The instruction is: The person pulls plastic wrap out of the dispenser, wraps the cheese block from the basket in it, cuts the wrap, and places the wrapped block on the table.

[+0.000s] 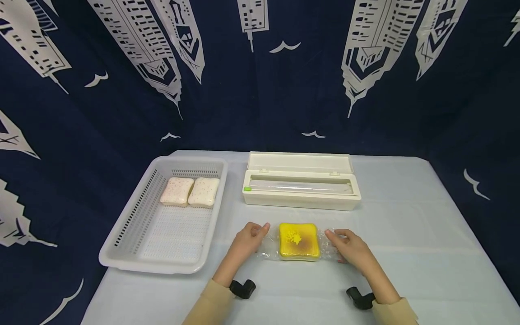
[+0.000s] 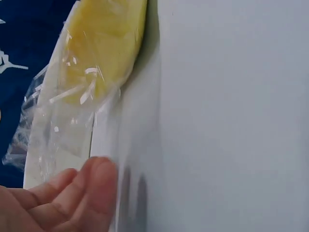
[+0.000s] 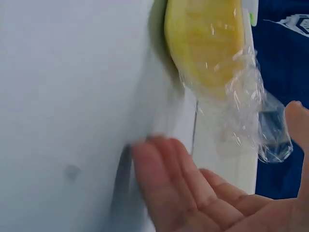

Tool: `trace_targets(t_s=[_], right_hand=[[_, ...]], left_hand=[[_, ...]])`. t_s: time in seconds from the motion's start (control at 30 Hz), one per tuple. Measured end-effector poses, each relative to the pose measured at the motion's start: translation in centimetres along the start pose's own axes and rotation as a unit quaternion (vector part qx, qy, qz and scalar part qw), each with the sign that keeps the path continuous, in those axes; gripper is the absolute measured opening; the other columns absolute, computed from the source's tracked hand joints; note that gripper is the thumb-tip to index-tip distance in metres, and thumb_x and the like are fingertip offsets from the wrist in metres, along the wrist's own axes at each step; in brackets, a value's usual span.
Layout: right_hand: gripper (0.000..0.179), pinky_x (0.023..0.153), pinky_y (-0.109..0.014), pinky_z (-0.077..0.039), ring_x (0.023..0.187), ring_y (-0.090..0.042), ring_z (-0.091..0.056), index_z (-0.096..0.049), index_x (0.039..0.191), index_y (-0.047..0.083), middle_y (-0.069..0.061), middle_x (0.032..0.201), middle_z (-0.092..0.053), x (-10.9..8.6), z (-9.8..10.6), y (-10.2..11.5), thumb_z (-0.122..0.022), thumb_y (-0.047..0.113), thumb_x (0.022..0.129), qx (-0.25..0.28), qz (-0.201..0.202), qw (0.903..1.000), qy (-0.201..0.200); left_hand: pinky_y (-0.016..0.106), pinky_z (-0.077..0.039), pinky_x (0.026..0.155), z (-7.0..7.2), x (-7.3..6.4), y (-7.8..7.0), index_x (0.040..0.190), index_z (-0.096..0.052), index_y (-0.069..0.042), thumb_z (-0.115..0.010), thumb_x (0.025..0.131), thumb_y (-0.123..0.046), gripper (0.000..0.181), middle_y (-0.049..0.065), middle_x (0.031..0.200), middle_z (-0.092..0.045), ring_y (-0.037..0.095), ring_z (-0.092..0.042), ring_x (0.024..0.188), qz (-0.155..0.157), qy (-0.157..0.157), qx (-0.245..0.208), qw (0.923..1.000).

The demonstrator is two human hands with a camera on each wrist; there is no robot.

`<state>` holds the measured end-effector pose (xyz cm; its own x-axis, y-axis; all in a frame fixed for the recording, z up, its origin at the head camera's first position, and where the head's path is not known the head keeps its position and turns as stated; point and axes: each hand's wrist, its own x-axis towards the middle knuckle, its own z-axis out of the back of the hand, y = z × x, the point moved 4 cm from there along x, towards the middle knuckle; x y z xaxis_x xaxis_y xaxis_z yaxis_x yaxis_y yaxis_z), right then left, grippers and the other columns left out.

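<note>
A yellow bread slice (image 1: pixel 299 242) with a browned top lies on the table, with clear plastic wrap (image 1: pixel 268 243) around it and loose ends to either side. By the left end of the wrap is my left hand (image 1: pixel 249 238), its fingers (image 2: pixel 99 181) loosely bent and the film standing free beyond them. My right hand (image 1: pixel 352 248) is at the other end. In the right wrist view its thumb (image 3: pixel 297 121) and fingers (image 3: pixel 152 166) are spread apart, with the crumpled film end between and ahead of them.
A long cream wrap dispenser (image 1: pixel 300 201) with raised lid and a clear roll (image 1: pixel 300 187) inside stands behind the slice. At left, a white plastic basket (image 1: pixel 107 253) holds two pale speckled bread slices (image 1: pixel 204 192). A dark blue patterned curtain (image 1: pixel 260 99) hangs behind the table (image 1: pixel 406 203).
</note>
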<state>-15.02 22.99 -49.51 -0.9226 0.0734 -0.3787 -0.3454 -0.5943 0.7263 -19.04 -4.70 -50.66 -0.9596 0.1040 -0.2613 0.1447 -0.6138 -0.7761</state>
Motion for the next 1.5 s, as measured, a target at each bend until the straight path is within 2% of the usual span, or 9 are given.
trace_targets(t_s=[0.1,0.17,0.37,0.47,0.7,0.87,1.03,1.3,1.5], right_hand=[[0.081,0.067,-0.032,-0.056,0.093,-0.024,-0.064,-0.032,0.139,-0.004,-0.03,0.123,-0.053,-0.2,-0.7,-0.3,-0.054,0.055,0.088,0.074,-0.009,0.9969,0.026],[0.078,0.068,-0.031,-0.056,0.091,-0.023,-0.064,-0.033,0.139,-0.001,-0.027,0.118,-0.056,-0.2,-1.0,-0.3,-0.06,0.051,0.086,0.1,-0.004,0.9946,0.028],[0.06,0.063,-0.026,-0.051,0.076,-0.014,-0.063,-0.051,0.127,-0.001,-0.013,0.098,-0.065,-0.3,-0.5,0.0,-0.068,0.037,0.084,0.045,0.011,0.9986,-0.026],[0.053,0.064,-0.025,-0.052,0.073,-0.013,-0.065,-0.052,0.125,-0.002,-0.011,0.095,-0.067,-0.5,-0.4,0.0,-0.068,0.028,0.085,0.064,0.005,0.9976,-0.027],[0.052,0.067,-0.029,-0.052,0.077,-0.014,-0.063,-0.055,0.12,-0.002,-0.014,0.102,-0.068,-0.8,-0.4,0.7,-0.064,0.038,0.087,0.077,0.0,0.9962,-0.041],[0.046,0.065,-0.029,-0.051,0.073,-0.014,-0.06,-0.057,0.114,-0.002,-0.011,0.095,-0.068,-0.6,-0.6,0.9,-0.064,0.035,0.087,0.083,-0.01,0.995,-0.055],[0.039,0.063,-0.026,-0.051,0.07,-0.013,-0.058,-0.057,0.106,-0.001,-0.007,0.088,-0.067,-0.3,-0.9,0.6,-0.065,0.032,0.087,0.089,-0.013,0.9939,-0.064],[0.034,0.062,-0.024,-0.053,0.07,-0.011,-0.06,-0.056,0.102,-0.001,-0.003,0.083,-0.067,-0.3,-1.3,0.9,-0.064,0.029,0.088,0.115,-0.013,0.9914,-0.062],[0.032,0.063,-0.025,-0.054,0.069,-0.011,-0.063,-0.056,0.102,-0.002,-0.004,0.084,-0.068,-0.2,-1.5,0.9,-0.064,0.026,0.088,0.141,-0.01,0.9883,-0.057]], left_hand=[[0.03,-0.051,0.056,-0.8,-0.4,0.3,0.115,-0.051,0.001,-0.056,0.085,-0.059,0.067,0.009,0.082,-0.061,0.017,-0.059,0.062,0.005,0.052,-0.037,0.9979],[0.027,-0.052,0.053,-1.2,-0.6,0.2,0.111,-0.05,0.003,-0.062,0.084,-0.052,0.062,0.008,0.077,-0.059,0.015,-0.059,0.06,-0.005,0.066,-0.054,0.9964],[0.025,-0.053,0.052,-1.0,-0.9,-0.3,0.103,-0.057,-0.001,-0.068,0.085,-0.029,0.035,0.005,0.075,-0.062,0.012,-0.062,0.058,-0.013,0.013,-0.083,0.9964],[0.025,-0.053,0.054,-0.6,-0.9,-0.5,0.103,-0.06,-0.003,-0.068,0.085,-0.026,0.03,0.005,0.076,-0.063,0.012,-0.062,0.058,-0.013,-0.003,-0.087,0.9961],[0.028,-0.054,0.061,-1.0,-0.7,-0.8,0.106,-0.059,-0.002,-0.064,0.088,-0.03,0.033,0.008,0.084,-0.067,0.014,-0.064,0.066,-0.005,0.011,-0.114,0.9934],[0.029,-0.056,0.063,-1.4,-0.6,-0.9,0.104,-0.058,-0.001,-0.061,0.09,-0.03,0.032,0.01,0.089,-0.068,0.016,-0.065,0.071,0.014,0.015,-0.161,0.9868],[0.028,-0.056,0.063,-1.3,-0.9,-1.2,0.108,-0.055,0.003,-0.058,0.091,-0.023,0.031,0.013,0.092,-0.068,0.015,-0.067,0.071,0.018,0.003,-0.193,0.9809],[0.028,-0.055,0.063,-0.4,-1.2,-2.4,0.105,-0.063,0.002,-0.059,0.091,-0.019,0.025,0.01,0.084,-0.066,0.014,-0.064,0.068,-0.01,-0.041,-0.146,0.9884],[0.024,-0.054,0.066,-1.6,-1.4,-3.8,0.107,-0.064,0.001,-0.058,0.092,-0.025,0.03,0.005,0.084,-0.067,0.011,-0.064,0.072,-0.006,-0.023,-0.167,0.9856]])
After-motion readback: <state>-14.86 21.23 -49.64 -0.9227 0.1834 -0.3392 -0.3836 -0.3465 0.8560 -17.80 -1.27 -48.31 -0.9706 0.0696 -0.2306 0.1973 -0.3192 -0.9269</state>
